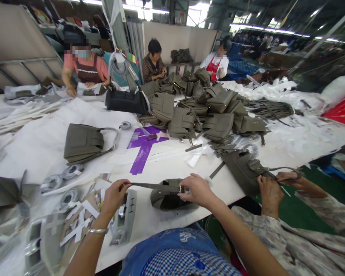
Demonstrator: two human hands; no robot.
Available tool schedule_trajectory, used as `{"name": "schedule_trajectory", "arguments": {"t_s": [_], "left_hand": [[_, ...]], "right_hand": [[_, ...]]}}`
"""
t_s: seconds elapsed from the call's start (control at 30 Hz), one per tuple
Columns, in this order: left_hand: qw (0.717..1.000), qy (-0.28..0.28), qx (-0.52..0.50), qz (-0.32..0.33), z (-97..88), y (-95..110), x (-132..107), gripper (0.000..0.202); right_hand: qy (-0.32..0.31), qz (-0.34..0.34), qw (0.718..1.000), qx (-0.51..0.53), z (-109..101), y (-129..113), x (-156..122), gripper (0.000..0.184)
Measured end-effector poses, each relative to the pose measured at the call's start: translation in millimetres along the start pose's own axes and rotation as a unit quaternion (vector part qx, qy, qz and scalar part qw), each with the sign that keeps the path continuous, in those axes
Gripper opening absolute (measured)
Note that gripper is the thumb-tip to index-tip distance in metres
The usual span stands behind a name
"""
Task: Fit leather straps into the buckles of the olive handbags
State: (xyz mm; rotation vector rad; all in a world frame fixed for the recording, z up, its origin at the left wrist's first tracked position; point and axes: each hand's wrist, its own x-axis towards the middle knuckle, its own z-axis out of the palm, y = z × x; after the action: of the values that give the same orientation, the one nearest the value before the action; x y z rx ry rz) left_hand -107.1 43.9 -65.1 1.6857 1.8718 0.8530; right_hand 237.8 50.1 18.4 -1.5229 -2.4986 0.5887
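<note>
An olive-green handbag [161, 201] lies on the white table in front of me, its dark opening towards me. Its strap [149, 186] is stretched sideways above the bag. My left hand [115, 197] pinches the strap's free end, with a bracelet on the wrist. At the strap's other end, beside a small metal fitting [180, 188], my right hand [197, 192] is closed on the strap; the fingertips are partly hidden. A grey tape dispenser [128, 220] stands below and right of my left hand.
Many olive handbags [181, 122] are heaped mid-table, near a black bag [125, 101]. One handbag [83, 142] stands left. Paper scraps [82, 214] and another dispenser [41, 241] lie front left. A co-worker's hands [271, 193] work on a bag at right; several people sit opposite.
</note>
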Motion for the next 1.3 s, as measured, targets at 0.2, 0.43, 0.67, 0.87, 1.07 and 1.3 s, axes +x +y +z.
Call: {"name": "schedule_trajectory", "arguments": {"t_s": [0.2, 0.43, 0.67, 0.87, 1.07, 1.3], "left_hand": [[0.930, 0.080, -0.295, -0.203, 10.3, 14, -5, 0.037], [0.925, -0.028, -0.375, -0.051, 12.4, 120, 7, 0.033], [0.923, -0.170, -0.337, 0.080, 34.5, 126, 10, 0.050], [0.948, -0.239, -0.097, 0.185, 76.5, 85, -6, 0.030], [0.959, -0.204, -0.097, 0.172, 84.5, 57, -13, 0.030], [0.968, -0.183, -0.139, 0.104, 99.2, 51, -22, 0.038]], "right_hand": [[0.024, -0.004, 0.988, 0.150, -1, -2, 2, 0.030], [-0.042, -0.043, 0.916, 0.397, -34, -32, 11, 0.062], [0.040, 0.038, 0.846, 0.530, -64, -30, 4, 0.027], [0.153, 0.063, 0.780, 0.604, -75, -12, -14, 0.024], [0.244, 0.097, 0.683, 0.682, -65, 9, -28, 0.019], [0.363, 0.050, 0.637, 0.678, -82, 14, -25, 0.023]]}}
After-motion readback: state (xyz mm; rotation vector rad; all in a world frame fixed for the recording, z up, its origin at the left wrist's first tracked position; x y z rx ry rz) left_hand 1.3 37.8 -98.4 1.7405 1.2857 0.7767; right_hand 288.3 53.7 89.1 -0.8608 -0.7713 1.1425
